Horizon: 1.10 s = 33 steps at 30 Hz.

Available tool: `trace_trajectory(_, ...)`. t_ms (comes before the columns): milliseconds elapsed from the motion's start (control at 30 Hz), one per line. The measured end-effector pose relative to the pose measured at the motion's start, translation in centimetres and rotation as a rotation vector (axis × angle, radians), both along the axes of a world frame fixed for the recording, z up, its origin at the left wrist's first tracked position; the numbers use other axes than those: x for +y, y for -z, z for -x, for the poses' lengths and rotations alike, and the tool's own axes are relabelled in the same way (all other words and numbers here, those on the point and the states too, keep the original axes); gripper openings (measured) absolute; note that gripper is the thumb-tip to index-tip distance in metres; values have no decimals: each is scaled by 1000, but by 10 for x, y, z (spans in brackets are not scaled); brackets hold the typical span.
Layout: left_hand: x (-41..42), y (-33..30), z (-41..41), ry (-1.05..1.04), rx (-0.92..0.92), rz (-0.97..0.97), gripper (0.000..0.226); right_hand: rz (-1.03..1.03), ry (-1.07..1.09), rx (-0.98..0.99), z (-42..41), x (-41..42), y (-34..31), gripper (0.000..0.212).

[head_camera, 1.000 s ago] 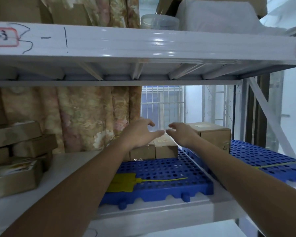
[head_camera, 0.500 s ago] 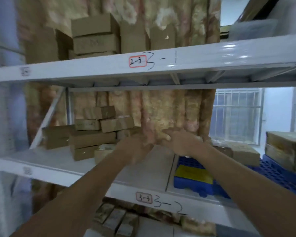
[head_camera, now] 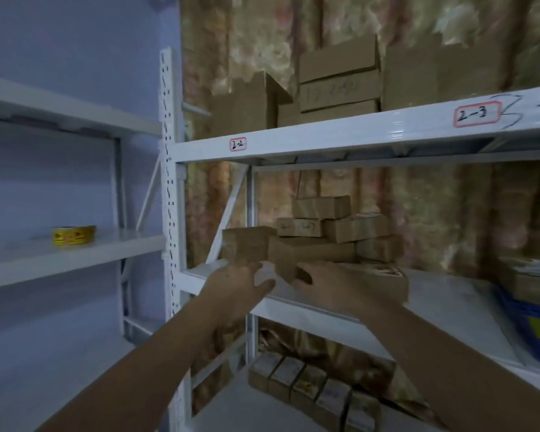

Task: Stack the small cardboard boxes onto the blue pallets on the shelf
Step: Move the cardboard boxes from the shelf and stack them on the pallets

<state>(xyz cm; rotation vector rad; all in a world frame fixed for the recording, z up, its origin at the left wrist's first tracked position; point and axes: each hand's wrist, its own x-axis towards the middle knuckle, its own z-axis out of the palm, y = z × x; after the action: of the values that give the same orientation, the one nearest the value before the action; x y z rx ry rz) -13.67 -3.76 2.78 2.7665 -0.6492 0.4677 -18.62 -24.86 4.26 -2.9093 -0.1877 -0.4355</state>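
A pile of small cardboard boxes [head_camera: 337, 227] sits on the left part of the middle shelf [head_camera: 443, 304]. My left hand [head_camera: 239, 288] is at the shelf's front edge, just below the leftmost box [head_camera: 247, 244], with its fingers relaxed and nothing in them. My right hand [head_camera: 334, 286] reaches in beside it, fingertips at the lower front corner of a long box [head_camera: 312, 252]; motion blur hides whether they touch it. A blue pallet [head_camera: 526, 330] shows at the far right edge, carrying a box [head_camera: 527, 280].
A white perforated upright [head_camera: 169, 194] separates this rack from a second rack on the left, where a yellow tape roll [head_camera: 74, 235] lies. Larger boxes [head_camera: 340, 79] stand on the shelf above. A row of boxes [head_camera: 312, 389] sits on the level below.
My view has swung left from the blue pallets to the box pile. Both hands have moved left with it and now sit at the front of the pile, still holding nothing.
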Motion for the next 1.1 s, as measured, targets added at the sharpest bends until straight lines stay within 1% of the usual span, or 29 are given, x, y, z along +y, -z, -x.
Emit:
trace_trajectory(133, 33, 5, -26, -5, 9, 32, 71, -16, -26, -10, -28, 33, -2, 50)
trace_trajectory(267, 45, 6, -54, 45, -11, 77, 61, -45, -65, -82, -57, 59, -9, 61)
trace_trajectory(367, 47, 1, -80, 49, -20, 96, 57, -46, -88, -92, -83, 69, -11, 42)
trace_trajectory(433, 46, -4, -98, 53, -27, 114, 60, -19, -116, -146, -96, 74, -17, 41)
trace_trajectory(467, 45, -9, -105, 84, -25, 135, 58, 1, -105, -175, -102, 74, -20, 45)
trace_trajectory(500, 42, -13, -114, 138, -26, 164, 52, 18, -102, -200, -112, 74, -25, 47)
trace_trajectory(567, 35, -24, -126, 258, -42, 224, 36, 34, -88, -214, -128, 69, -37, 43)
trace_trajectory(633, 28, -35, -141, 309, -55, 296, 34, 47, -79, -232, -143, 63, -49, 43)
trace_trajectory(700, 16, -41, -162, 307, -42, 364, 37, 61, -42, -268, -153, 56, -62, 50)
trace_trajectory(733, 8, -44, -173, 303, -28, 404, 43, 75, -15, -292, -155, 52, -67, 51)
trace_trajectory(800, -9, -51, -192, 306, 52, 503, 55, 80, 53, -349, -160, 40, -76, 51)
trace_trajectory(833, -20, -55, -200, 328, 90, 555, 58, 75, 83, -383, -163, 33, -80, 50)
trace_trajectory(933, -52, -69, -215, 438, 133, 714, 56, 31, 202, -474, -165, 5, -92, 49)
trace_trajectory(1033, -83, -80, -229, 537, 220, 787, 59, -8, 401, -527, -160, -24, -101, 63)
trace_trajectory(1100, -100, -85, -235, 588, 269, 776, 65, -86, 518, -538, -157, -44, -105, 77)
